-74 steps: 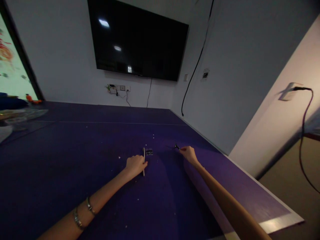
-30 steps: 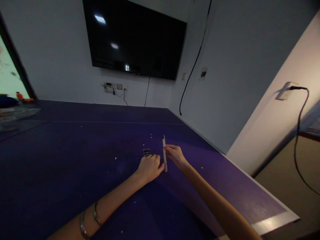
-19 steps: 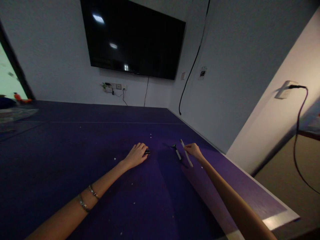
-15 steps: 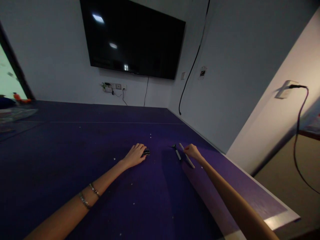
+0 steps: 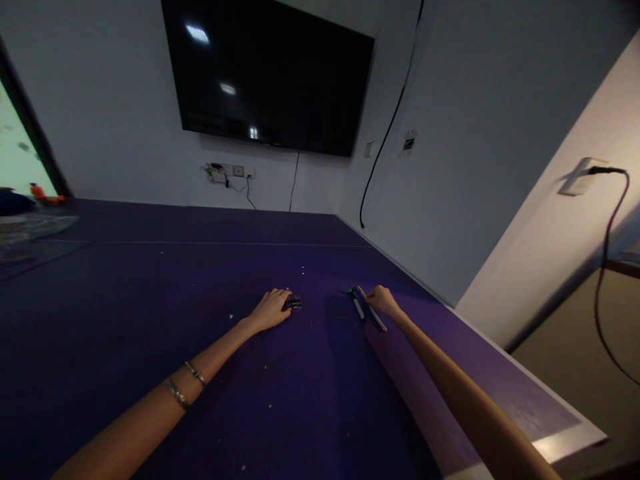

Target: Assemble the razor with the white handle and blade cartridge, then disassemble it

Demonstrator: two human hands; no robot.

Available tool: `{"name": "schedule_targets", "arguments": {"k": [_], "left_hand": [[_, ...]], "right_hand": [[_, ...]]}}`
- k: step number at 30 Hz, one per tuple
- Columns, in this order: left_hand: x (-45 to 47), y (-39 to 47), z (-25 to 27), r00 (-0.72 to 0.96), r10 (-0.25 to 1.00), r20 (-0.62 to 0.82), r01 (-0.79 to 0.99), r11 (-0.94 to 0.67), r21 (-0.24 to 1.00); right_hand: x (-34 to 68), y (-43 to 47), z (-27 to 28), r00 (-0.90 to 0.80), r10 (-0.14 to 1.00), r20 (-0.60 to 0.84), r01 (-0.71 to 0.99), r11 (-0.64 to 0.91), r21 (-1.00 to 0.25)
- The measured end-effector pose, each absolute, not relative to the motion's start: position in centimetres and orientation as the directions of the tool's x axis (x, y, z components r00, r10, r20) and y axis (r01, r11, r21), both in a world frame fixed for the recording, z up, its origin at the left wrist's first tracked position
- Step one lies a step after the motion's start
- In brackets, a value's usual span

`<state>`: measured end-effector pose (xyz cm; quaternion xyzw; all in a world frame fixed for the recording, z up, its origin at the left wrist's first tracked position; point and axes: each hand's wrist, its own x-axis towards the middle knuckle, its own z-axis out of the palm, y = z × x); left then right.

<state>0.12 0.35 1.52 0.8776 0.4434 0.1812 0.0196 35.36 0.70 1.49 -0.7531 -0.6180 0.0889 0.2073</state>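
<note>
My left hand (image 5: 270, 309) rests on the purple tabletop (image 5: 300, 373), its fingers closed around a small black object (image 5: 295, 303) with a shiny top; its kind is too small to make out. Further right, my right hand (image 5: 383, 300) pinches a slim, light grey stick-like object (image 5: 379, 320) with darker edges, held low over the table or touching it. Just left of that stick lies a razor (image 5: 359, 308) with a dark head and a grey-and-black handle, its head toward the far side. No finger is on the razor.
Small white scraps (image 5: 271, 406) dot the tabletop. A wall-mounted television (image 5: 270, 73) hangs beyond it, and a black cable (image 5: 383, 143) dangles at the corner. Clear plastic (image 5: 35, 229) and an orange item (image 5: 46, 195) lie far left. A plugged-in charger cord (image 5: 607, 233) hangs right.
My right hand has turned the grey stick slightly and brought its far end closer to the razor's head. My left hand stays almost in place, with more of the black object showing.
</note>
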Motion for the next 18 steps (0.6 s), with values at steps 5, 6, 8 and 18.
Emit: {"name": "schedule_targets", "arguments": {"k": [5, 6, 8, 18], "left_hand": [[0.2, 1.0, 1.1, 0.510, 0.807, 0.298, 0.780, -0.580, 0.234], [0.2, 1.1, 1.1, 0.512, 0.805, 0.300, 0.777, -0.583, 0.239], [0.2, 1.3, 1.2, 0.520, 0.796, 0.310, 0.765, -0.595, 0.246], [2.0, -0.3, 2.9, 0.519, 0.765, 0.381, 0.710, -0.634, 0.307]], "right_hand": [[35.5, 0.3, 1.9, 0.214, 0.966, 0.146, 0.896, -0.135, -0.423], [35.5, 0.2, 2.1, 0.213, 0.964, 0.158, 0.898, -0.129, -0.422], [35.6, 0.0, 2.7, 0.208, 0.960, 0.188, 0.902, -0.113, -0.417], [30.3, -2.0, 6.7, -0.206, 0.945, 0.255, 0.865, 0.297, -0.405]]}}
